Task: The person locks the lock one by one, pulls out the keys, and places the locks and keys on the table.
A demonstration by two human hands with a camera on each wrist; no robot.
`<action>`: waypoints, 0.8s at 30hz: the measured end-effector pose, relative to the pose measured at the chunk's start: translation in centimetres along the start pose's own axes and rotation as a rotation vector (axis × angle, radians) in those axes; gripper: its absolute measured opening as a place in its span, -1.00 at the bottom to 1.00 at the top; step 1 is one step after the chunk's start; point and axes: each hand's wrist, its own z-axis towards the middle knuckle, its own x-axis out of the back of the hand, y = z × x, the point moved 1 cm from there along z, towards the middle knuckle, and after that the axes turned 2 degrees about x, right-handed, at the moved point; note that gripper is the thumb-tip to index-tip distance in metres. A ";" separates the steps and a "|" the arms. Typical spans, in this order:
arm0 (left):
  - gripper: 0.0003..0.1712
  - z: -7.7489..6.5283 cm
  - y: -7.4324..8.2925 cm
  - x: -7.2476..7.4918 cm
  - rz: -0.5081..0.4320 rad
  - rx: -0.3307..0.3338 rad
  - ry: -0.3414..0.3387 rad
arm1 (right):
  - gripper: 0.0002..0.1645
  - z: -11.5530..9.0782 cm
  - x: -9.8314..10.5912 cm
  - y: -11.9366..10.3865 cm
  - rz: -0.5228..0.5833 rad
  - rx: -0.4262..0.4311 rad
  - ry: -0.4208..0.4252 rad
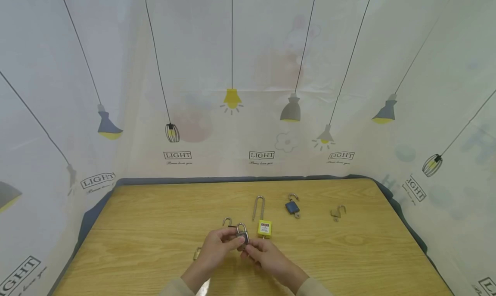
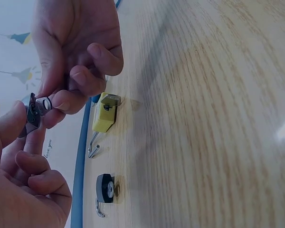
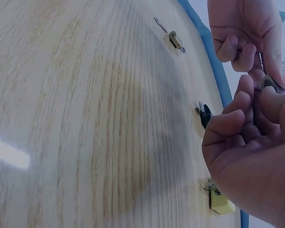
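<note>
In the head view my left hand (image 1: 217, 247) grips a small dark padlock (image 1: 243, 236) over the table, its steel shackle pointing up and away. My right hand (image 1: 270, 256) meets it from the other side, fingertips at the padlock's lower end. The left wrist view shows the right thumb and fingers pinching a key (image 2: 44, 104) by its round holed head, against the padlock's underside (image 2: 33, 115). In the right wrist view curled fingers mostly hide the padlock. Just beyond the left hand lies a black padlock (image 3: 205, 115) with its shackle raised.
A yellow padlock (image 1: 265, 229) with a long raised shackle and a key lies just beyond the right hand. Farther right are a blue padlock (image 1: 292, 207) and a brass-coloured one (image 1: 335, 213), both with shackles up. Another brass padlock (image 3: 175, 41) with a key lies left of my hands.
</note>
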 end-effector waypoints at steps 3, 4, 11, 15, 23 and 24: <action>-0.63 -0.1 0.1 0.0 0.012 0.009 0.007 | -0.64 0.1 0.0 0.0 0.000 -0.012 0.016; -0.63 -0.1 0.2 0.1 0.015 0.012 0.009 | -0.64 0.1 0.0 -0.1 -0.001 -0.017 0.020; -0.61 -0.1 0.0 0.0 0.016 0.006 0.005 | -0.63 0.0 -0.3 -0.4 0.015 -0.041 0.042; -0.59 0.0 0.0 -0.1 0.018 0.004 0.015 | -0.62 -0.1 -0.6 -0.5 0.022 -0.036 0.063; -0.57 -0.1 0.1 -0.2 0.053 0.018 0.051 | -0.64 0.2 -1.0 -0.1 0.002 -0.003 0.189; -0.57 0.0 0.1 -0.2 0.056 0.021 0.054 | -0.66 0.3 -1.1 0.0 -0.009 0.005 0.222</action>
